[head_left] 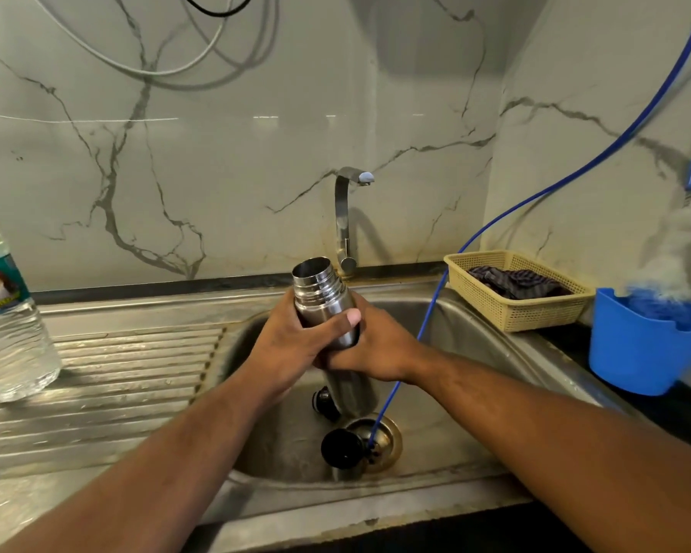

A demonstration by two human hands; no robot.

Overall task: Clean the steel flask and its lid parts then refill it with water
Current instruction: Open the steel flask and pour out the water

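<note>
The steel flask stands nearly upright over the sink basin, its threaded mouth uncovered and tipped slightly left. My left hand wraps its upper body, thumb across the front. My right hand clasps it from the right, just below. Two black lid parts lie in the basin: a small stopper beside the flask's base and a round cap at the edge of the brass drain. The tap behind is not running.
A clear water bottle stands on the ribbed drainboard at left. A thin blue hose runs down into the drain. At right sit a yellow basket holding a dark cloth and a blue tub with a brush.
</note>
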